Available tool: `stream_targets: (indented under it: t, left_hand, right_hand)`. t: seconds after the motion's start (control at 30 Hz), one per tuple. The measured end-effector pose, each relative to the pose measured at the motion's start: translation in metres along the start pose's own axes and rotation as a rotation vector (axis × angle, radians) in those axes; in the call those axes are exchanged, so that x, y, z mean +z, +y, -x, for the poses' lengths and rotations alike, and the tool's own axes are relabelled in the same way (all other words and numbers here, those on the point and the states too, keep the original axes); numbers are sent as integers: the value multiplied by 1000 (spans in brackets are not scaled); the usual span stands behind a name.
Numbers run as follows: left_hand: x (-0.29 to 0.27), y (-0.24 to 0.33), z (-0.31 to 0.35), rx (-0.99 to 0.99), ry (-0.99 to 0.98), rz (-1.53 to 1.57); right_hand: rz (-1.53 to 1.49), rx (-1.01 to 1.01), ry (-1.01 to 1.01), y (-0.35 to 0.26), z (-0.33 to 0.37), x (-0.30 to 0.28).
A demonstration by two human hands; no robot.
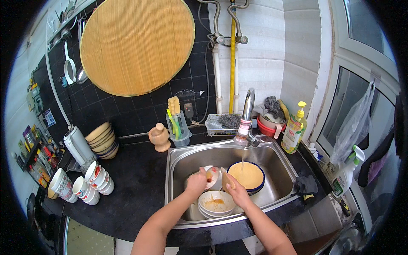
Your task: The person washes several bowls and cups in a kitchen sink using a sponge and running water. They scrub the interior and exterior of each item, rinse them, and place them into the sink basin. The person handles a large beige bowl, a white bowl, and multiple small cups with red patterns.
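Over the steel sink point(290, 165), my left hand point(196, 182) is closed on the rim of a small white bowl point(213, 173) with a red pattern and orange-brown residue inside. My right hand point(239, 194) is beside it, its fingers against a tan, flat-looking thing point(228, 180) whose kind I cannot make out. Below both hands sits a stack of white bowls point(217, 207); the top one has orange food residue. To the right, a tan bowl with a blue rim point(248, 175) stands under water running from the faucet point(248, 106).
White patterned cups or bowls point(98, 176) stand stacked on the left counter, near stacked tan bowls point(103, 140). Behind the sink are a wooden mortar point(160, 138), a utensil holder point(179, 131) and a wire rack point(227, 123). A yellow-capped soap bottle point(294, 131) stands right; a dark cloth point(306, 186) hangs at the edge.
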State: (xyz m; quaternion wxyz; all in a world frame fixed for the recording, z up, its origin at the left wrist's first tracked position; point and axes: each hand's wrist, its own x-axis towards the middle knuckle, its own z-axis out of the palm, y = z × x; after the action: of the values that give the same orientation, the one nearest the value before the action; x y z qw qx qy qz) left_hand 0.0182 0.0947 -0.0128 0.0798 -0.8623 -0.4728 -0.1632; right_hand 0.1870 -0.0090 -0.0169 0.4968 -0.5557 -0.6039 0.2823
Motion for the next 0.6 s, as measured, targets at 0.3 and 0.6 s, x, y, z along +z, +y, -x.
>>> stream_targets:
  t: [0.3, 0.6]
  left_hand:
    - [1, 27, 30, -621, -154, 1166]
    - [-3, 30, 52, -634, -282, 1337]
  right_hand:
    - [753, -479, -189, -19, 14, 8]
    - [876, -617, -228, 8, 3, 32]
